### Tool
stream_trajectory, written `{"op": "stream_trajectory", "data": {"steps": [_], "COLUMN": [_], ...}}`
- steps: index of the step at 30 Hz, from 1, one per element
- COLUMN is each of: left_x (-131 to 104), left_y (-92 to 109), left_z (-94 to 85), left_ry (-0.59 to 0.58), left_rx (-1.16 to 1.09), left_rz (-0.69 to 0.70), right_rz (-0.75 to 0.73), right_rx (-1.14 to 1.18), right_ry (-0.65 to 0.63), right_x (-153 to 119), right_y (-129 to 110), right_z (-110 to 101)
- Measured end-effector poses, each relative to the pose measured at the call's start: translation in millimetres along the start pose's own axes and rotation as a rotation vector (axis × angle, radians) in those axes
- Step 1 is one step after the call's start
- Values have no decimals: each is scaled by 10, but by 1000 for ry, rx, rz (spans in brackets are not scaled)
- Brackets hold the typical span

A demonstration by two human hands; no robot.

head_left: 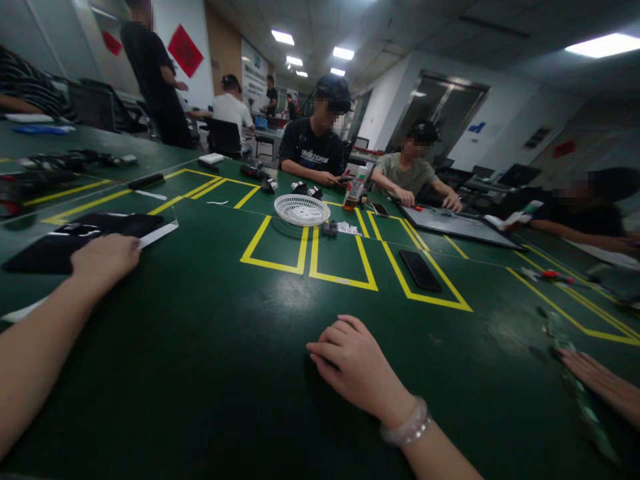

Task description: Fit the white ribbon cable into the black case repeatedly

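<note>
On the left, my left hand [106, 261] lies over a flat black pouch-like thing [45, 243] with white marks. Its fingers are curled closed, and their tips are hidden. A white strip [159, 233] sticks out just past the knuckles; whether the fingers grip it or the black thing does not show. Near the middle front, my right hand [353, 360] rests on the green table [225, 373], fingers loosely bent and slightly apart, holding nothing. A pale bracelet [407, 423] circles that wrist.
Yellow tape rectangles [343, 280] mark the tabletop. Beyond lie a white round grille [302, 210], a bottle [354, 190] and a black phone [420, 270]. At right, another person's hand [593, 373] touches a blurred greenish strip [583, 400]. Dark tools [60, 167] lie far left; people sit opposite.
</note>
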State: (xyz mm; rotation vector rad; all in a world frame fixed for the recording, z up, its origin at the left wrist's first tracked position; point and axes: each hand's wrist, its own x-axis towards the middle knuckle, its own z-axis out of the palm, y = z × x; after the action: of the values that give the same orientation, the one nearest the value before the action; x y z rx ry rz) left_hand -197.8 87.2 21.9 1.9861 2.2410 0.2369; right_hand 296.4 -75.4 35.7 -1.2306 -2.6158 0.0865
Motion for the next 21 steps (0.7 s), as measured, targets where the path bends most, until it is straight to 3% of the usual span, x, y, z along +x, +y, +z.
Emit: {"op": "stream_trajectory", "data": {"steps": [2, 5, 8, 12, 15, 18, 21], "left_x": [-29, -77, -217, -648, -979, -1188, -1437], "left_y": [118, 405, 837, 1463, 1795, 1953, 1910], "left_z": [-6, 46, 163, 286, 274, 179, 79], "left_ry": [-8, -50, -127, -216, -253, -237, -107], "left_rx": [14, -19, -95, -227, -269, -288, -288], "left_rz": [5, 140, 409, 865, 1051, 1130, 1172], "right_rz": [7, 20, 29, 55, 77, 79, 83], "right_rx": [9, 11, 3, -18, 2, 54, 90], "right_ry": [0, 15, 51, 67, 44, -1, -36], "right_x": [-4, -11, -14, -10, -13, -22, -27], "right_y": [-4, -2, 5, 18, 36, 59, 76], "right_z": [-5, -5, 2, 23, 52, 79, 89]}}
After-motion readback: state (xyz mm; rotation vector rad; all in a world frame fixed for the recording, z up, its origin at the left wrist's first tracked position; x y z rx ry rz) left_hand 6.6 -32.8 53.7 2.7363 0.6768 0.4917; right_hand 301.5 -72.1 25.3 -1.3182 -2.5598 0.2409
